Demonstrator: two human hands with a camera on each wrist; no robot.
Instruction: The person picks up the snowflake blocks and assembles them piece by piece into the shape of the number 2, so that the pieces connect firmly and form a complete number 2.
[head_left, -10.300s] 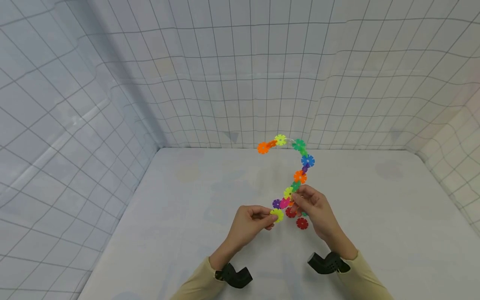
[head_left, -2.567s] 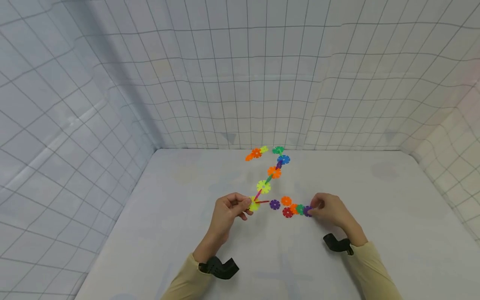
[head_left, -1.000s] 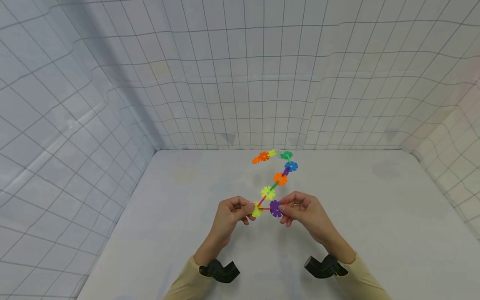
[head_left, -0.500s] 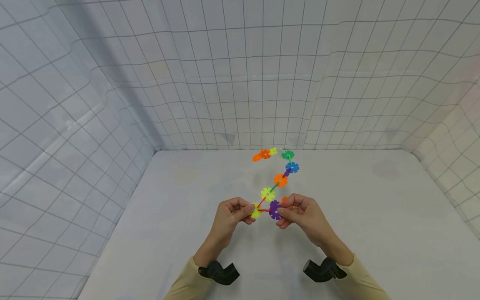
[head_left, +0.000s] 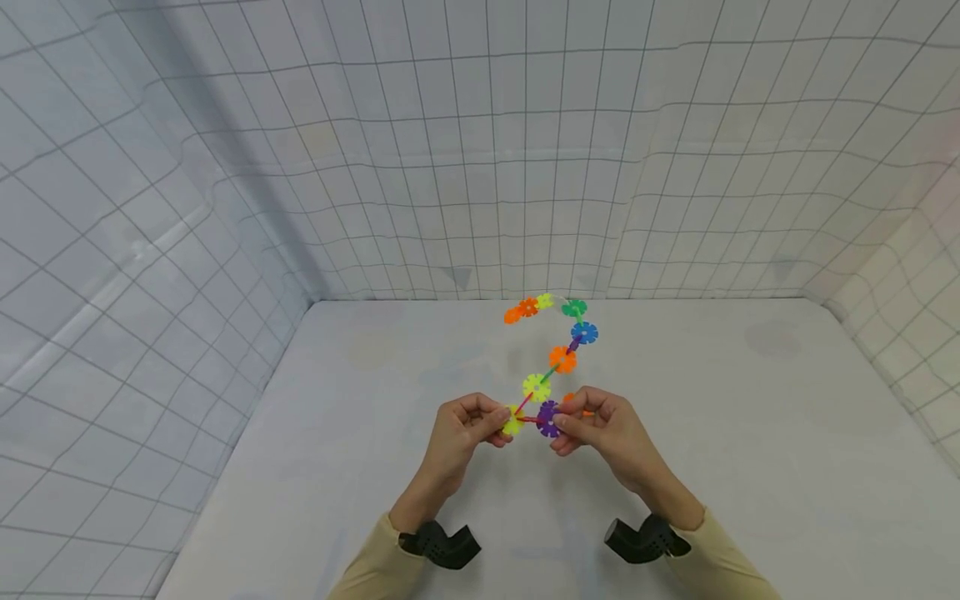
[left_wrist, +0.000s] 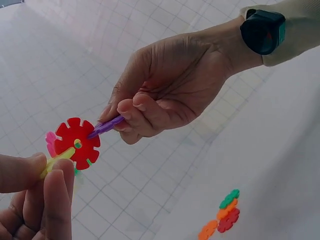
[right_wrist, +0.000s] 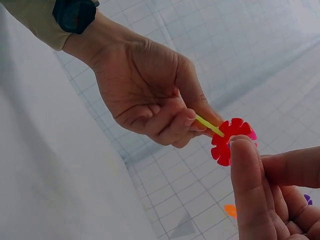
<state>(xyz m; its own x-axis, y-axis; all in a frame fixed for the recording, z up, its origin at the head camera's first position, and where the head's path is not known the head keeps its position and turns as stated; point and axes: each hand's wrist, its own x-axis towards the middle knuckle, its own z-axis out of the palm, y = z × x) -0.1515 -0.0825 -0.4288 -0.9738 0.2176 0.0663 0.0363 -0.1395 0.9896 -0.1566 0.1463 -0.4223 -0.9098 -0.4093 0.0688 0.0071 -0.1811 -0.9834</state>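
Note:
My left hand (head_left: 465, 429) pinches a yellow notched plastic disc (head_left: 513, 421) between thumb and fingers. With thumb and fingertips, my right hand (head_left: 611, 425) pinches a purple notched disc (head_left: 547, 419). Between them sits a red disc (left_wrist: 90, 146), seen nearly edge-on from the head; in the left wrist view the purple disc's edge meets its rim and the yellow one joins its other side. From the held yellow disc a curved chain of linked discs (head_left: 584, 333) reaches away, through pink, yellow, green, orange, purple, blue and more, ending in an orange disc (head_left: 512, 316). My fingers partly cover both held discs.
Several loose discs, green, orange and red (left_wrist: 229, 220), lie on the white table (head_left: 337, 467); my right hand mostly hides them from the head view, where a bit of orange disc (head_left: 570, 399) shows. Grid-patterned sheets (head_left: 480, 167) hang behind and at both sides.
Earlier my right hand was at the loose discs on the right, fingers on a purple one; it then came left to the red disc. In the last half second both hands barely shift.

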